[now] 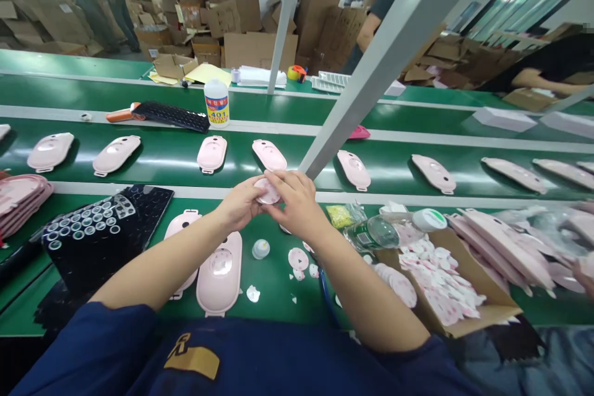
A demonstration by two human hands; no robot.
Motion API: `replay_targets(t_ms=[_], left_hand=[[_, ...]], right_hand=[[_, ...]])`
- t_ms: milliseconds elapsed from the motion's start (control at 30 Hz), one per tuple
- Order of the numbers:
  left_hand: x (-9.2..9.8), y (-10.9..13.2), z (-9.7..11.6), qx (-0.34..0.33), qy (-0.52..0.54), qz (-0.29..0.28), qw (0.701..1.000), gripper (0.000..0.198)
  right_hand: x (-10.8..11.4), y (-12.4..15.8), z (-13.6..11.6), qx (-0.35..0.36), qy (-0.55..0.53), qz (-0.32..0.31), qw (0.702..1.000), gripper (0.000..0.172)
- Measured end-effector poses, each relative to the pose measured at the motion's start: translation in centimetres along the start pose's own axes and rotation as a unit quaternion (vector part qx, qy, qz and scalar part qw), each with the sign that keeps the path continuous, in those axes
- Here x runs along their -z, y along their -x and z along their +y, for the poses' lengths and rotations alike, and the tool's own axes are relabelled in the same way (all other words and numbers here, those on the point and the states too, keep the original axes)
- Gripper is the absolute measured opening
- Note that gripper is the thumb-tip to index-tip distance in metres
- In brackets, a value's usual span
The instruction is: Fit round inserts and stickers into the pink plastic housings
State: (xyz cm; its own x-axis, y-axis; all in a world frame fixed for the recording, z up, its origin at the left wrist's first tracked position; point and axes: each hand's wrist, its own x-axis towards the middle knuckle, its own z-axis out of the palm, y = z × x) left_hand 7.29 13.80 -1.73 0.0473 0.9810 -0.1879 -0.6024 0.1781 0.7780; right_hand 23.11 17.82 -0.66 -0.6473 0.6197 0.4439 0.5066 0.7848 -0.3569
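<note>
Between my two hands, over the near edge of the conveyor, I hold a small round pale pink disc (269, 192). My left hand (244, 201) pinches it from the left. My right hand (294, 201) has its fingers over its right side and covers part of it. Below on the green bench lie two pink plastic panels (218, 297), one partly over the other. Beside them stand a small white-capped bottle (260, 249) and a crumpled white scrap (253, 294). Pink printed round pieces (297, 258) lie under my right forearm.
Pink panels (212, 154) sit in a row along the green conveyor (167, 161). A slanted metal post (371, 55) rises close to my right hand. Nearby are a clear bottle (375, 233), a cardboard box (492, 315) of printed pieces, a black sticker sheet (134, 247) and a 401 bottle (216, 104).
</note>
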Motion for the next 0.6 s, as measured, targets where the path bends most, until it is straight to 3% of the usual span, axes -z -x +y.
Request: replay_targets(t_ms=[100,200,300,467,600], left_hand=[[0.8,0.0,0.2,-0.043,0.005,0.032,0.999,0.033],[1.6,0.5,0.3,-0.066,0.017,0.039,0.997,0.034],[1.7,1.1,0.4,-0.064,0.031,0.033,0.997,0.033],[1.5,1.3,0.7,-0.053,0.046,0.034,0.997,0.031],[2.0,0.9,0.9,-0.059,0.046,0.079,0.994,0.032]], right_hand=[[-1.0,-0.8,0.1,-0.034,-0.134,0.036,0.990,0.071],[-2.2,-1.0,0.1,-0.107,-0.252,0.056,0.960,0.046],[-3.1,-1.1,-0.4,-0.128,-0.294,0.083,0.944,0.026],[-3.5,-1.0,-0.3,-0.152,-0.377,0.135,0.903,0.020],[-2.7,-0.8,0.2,-0.199,-0.415,0.162,0.873,0.023]])
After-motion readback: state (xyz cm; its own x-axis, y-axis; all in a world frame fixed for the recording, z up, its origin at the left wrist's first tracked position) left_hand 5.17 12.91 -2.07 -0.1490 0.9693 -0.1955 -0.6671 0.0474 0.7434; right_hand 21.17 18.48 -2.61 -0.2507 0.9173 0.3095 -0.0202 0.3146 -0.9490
